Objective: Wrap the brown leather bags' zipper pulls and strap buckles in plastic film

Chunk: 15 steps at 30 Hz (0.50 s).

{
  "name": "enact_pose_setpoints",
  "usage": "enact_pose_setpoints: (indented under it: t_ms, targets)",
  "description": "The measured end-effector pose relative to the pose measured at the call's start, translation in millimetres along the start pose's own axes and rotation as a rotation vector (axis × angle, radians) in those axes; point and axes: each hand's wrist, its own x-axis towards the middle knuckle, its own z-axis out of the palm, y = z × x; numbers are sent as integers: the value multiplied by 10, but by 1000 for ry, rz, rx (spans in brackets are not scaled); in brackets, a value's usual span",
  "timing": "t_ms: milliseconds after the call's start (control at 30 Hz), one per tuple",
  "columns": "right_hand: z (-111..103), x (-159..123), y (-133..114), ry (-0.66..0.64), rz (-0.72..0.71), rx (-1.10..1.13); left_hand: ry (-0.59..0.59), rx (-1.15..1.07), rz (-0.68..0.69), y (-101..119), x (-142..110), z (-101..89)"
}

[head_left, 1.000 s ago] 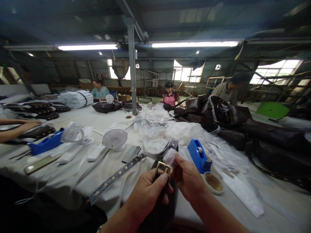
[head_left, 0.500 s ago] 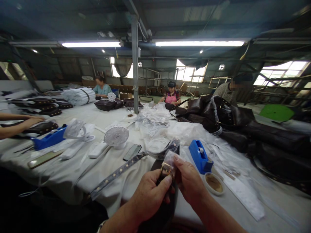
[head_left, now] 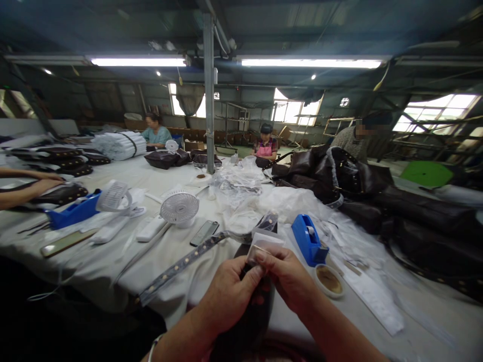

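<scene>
My left hand (head_left: 228,287) is closed around a strap buckle (head_left: 255,254), only a little of whose metal frame shows. With thumb and fingers, my right hand (head_left: 291,275) pinches a clear plastic film (head_left: 269,239) against the buckle's upper side. Both hands meet there, thumbs close together. Beneath them lies a dark brown leather bag (head_left: 247,322), partly hidden by my hands and forearms. A studded strap (head_left: 188,262) in clear wrapping runs from behind the hands down to the left across the table.
Right of my hands stand a blue tape dispenser (head_left: 307,240) and a tape roll (head_left: 329,280). White fans (head_left: 179,207) and a phone (head_left: 204,233) lie left. Plastic sheets (head_left: 241,183) and piled brown bags (head_left: 362,201) fill the back and right. A co-worker's hands (head_left: 37,187) rest on a bag far left.
My right hand has moved left and folded the plastic film over the buckle, which was bare and shiny before. My left hand has kept its hold.
</scene>
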Motion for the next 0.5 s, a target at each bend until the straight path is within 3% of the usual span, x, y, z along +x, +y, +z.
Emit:
enact_pose_setpoints:
  t_ms: [167, 267, 367, 500]
  targets:
    - [-36, 18, -14, 115, -60, 21, -92, -107, -6, -16, -35, -75]
    - [-64, 43, -43, 188, -118, 53, -139, -181, -123, -61, -86, -101]
    - [-35, 50, -36, 173, -93, 99, -72, -111, -196, -93, -127, -88]
    - [60, 10, 2, 153, -35, 156, -8, -34, -157, -61, -134, -55]
